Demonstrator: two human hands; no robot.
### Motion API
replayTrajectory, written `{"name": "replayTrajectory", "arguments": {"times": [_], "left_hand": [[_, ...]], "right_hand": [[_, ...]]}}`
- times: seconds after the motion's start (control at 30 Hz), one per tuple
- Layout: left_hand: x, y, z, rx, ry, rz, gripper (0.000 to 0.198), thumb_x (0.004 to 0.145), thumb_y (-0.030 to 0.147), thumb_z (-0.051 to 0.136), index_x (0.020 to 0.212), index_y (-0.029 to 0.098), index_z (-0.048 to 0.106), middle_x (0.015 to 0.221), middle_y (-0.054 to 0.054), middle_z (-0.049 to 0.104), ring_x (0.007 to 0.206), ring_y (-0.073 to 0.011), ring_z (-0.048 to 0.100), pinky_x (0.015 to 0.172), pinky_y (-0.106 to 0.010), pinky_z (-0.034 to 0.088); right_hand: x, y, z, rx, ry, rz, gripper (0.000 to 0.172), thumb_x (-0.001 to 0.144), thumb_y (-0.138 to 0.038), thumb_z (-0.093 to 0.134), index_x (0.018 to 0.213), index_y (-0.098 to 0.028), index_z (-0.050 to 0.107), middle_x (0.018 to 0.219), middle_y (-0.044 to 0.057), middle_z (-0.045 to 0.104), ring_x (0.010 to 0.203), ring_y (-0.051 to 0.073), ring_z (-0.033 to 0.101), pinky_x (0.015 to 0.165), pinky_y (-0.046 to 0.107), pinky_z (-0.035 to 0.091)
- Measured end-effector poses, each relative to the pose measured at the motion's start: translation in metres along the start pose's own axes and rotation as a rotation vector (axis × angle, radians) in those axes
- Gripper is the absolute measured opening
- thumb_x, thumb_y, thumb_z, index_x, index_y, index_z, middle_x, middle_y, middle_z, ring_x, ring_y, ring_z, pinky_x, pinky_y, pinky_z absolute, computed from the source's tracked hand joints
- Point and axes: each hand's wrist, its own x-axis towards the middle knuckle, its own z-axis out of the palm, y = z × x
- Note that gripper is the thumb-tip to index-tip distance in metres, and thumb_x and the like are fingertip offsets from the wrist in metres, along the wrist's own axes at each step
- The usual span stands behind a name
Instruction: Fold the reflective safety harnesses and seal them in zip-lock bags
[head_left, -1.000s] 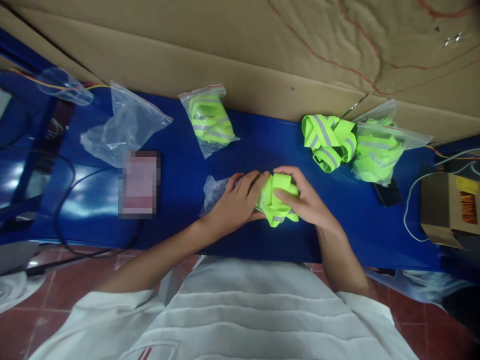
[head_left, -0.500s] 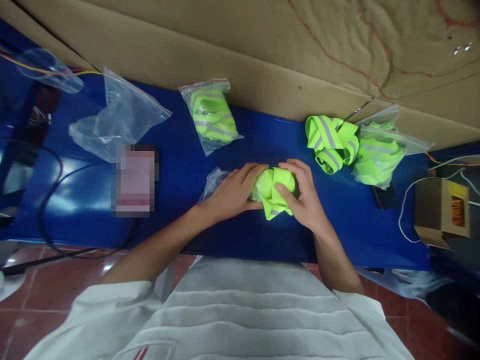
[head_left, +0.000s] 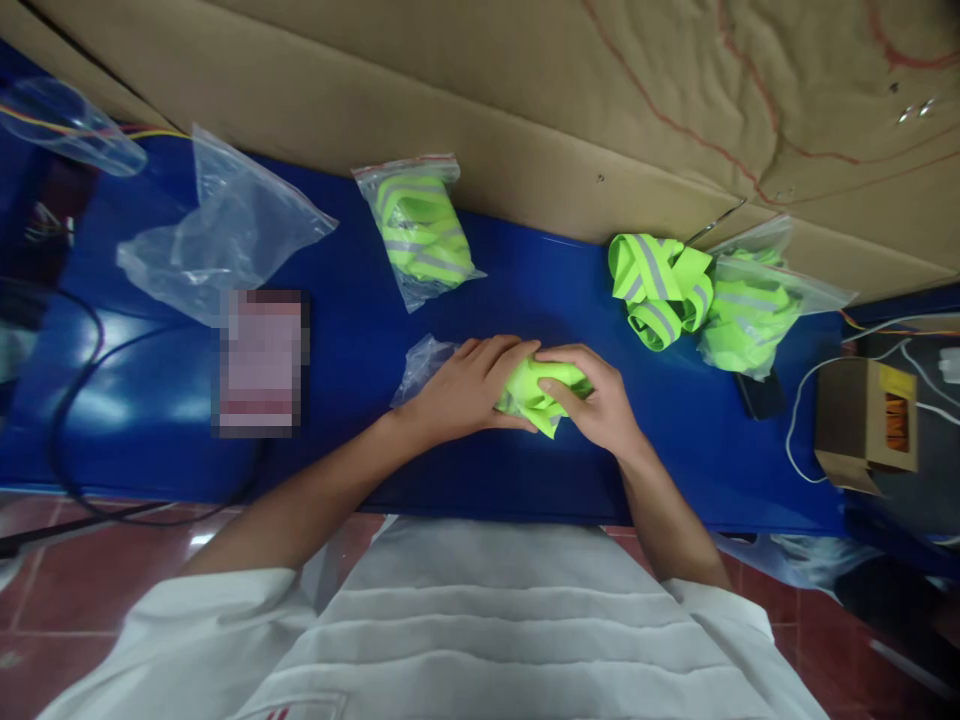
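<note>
Together, left hand and right hand hold a yellow-green strap bundle

Centrally, near the front edge of the blue table, the strap bundle lies between both hands. The left hand is curved over its left end, with the thumb on the near side. The right hand pinches its right end, with the thumb on top and the fingers behind. Clear plastic shows beyond the left wrist; whether it belongs to the wrapping under the left fingers, I cannot tell.

Farther out, a filled bag with similar straps lies behind the left hand. Behind the right hand, a loose strap coil touches a second filled bag, which is beside a dark flat object. To the left, a clear bag lies flat behind a blurred-out pinkish item.
</note>
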Motion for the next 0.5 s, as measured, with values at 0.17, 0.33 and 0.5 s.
{"name": "replayTrajectory", "arguments": {"times": [0.17, 0.33, 0.5], "left_hand": [[-0.001, 0.008, 0.000, 0.055, 0.042, 0.019, 0.103, 0.080, 0.072, 0.076, 0.155, 0.011, 0.040, 0.136, -0.023, 0.064, 0.125, -0.0364, 0.064, 0.102, -0.044, 0.051], [0.000, 0.008, -0.008, 0.125, 0.048, -0.042, 0.092, 0.087, 0.060, 0.077, 0.157, 0.012, 0.040, 0.139, -0.021, 0.063, 0.126, -0.0358, 0.064, 0.100, -0.044, 0.053], [0.004, 0.005, -0.016, 0.149, 0.034, -0.047, 0.089, 0.089, 0.058, 0.076, 0.158, 0.012, 0.040, 0.139, -0.021, 0.062, 0.125, -0.0354, 0.065, 0.099, -0.044, 0.054]], "right_hand": [[-0.002, -0.003, 0.010, -0.033, -0.002, 0.024, 0.024, 0.101, -0.040, 0.062, 0.120, -0.025, 0.061, 0.120, 0.007, 0.074, 0.102, 0.022, 0.072, 0.091, 0.037, 0.058], [-0.005, -0.003, 0.023, -0.124, 0.057, -0.213, 0.030, 0.104, -0.035, 0.052, 0.132, -0.025, 0.058, 0.144, 0.013, 0.063, 0.140, 0.028, 0.057, 0.116, 0.051, 0.049], [0.001, -0.001, 0.023, -0.173, 0.050, -0.203, 0.037, 0.104, -0.039, 0.052, 0.139, -0.026, 0.056, 0.148, 0.014, 0.060, 0.142, 0.030, 0.056, 0.118, 0.054, 0.049]]}}
